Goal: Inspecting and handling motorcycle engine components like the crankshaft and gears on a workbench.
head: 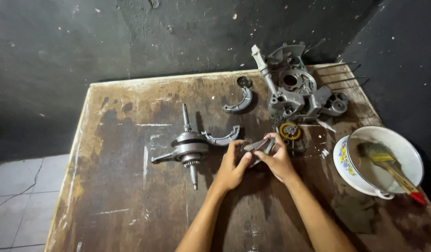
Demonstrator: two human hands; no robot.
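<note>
Small grey metal part, held above the table centre, pinched between both hands. Left hand: fingers curled closed around the part's near end, thumb pressed on top. Right hand: fingers closed on the far end, fingertips at the upper edge. Exact shape of the part not discernible under the fingers.

Just beyond the right hand: one yellow-and-dark toothed gear, lying loose. Left of the hands: one steel crankshaft with connecting rod, lying flat. Curved grey metal shoes: two, one touching the crankshaft, one farther back. One small round ring-shaped piece at the back edge. One grey cast-aluminium engine case half, at the far right corner. One white enamel bowl with floral rim, right edge, holding one red-handled brush.

Judged state: engine dismantled, parts laid out separately on the worn brown wooden table; nothing rejoined.
</note>
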